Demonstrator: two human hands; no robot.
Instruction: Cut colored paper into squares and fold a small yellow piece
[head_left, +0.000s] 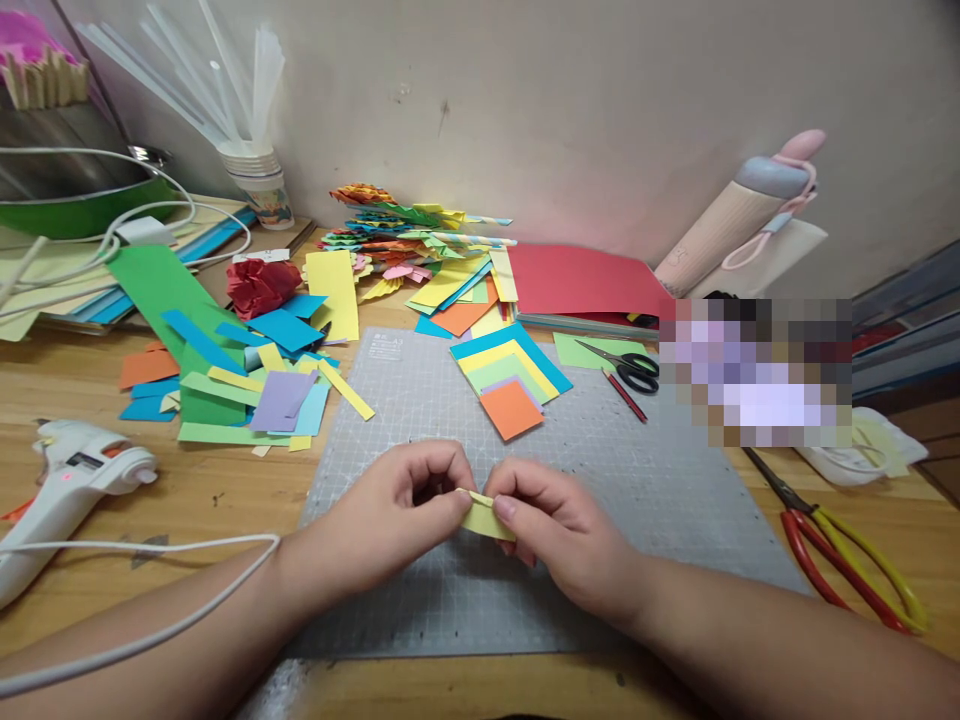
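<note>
A small yellow-green paper piece (486, 520) with a narrow fold along its top edge is pinched between my two hands, over the grey cutting mat (405, 610). My left hand (420, 495) grips its left end between thumb and curled fingers. On the right end, the thumb of my right hand (562, 525) presses against the fold, with fingers behind the paper. Beyond my hands, squares of coloured paper lie layered on the mat, with an orange square (511, 408) nearest me and a blue one (555, 372) at the back.
Black scissors (626, 362) and a red pencil (625, 395) lie right of the squares. Large red-and-yellow-handled scissors (847, 550) rest at the right. A glue gun (82, 465) is at the left, its white cable crossing above my left forearm. Paper scraps (283, 402) lie back left.
</note>
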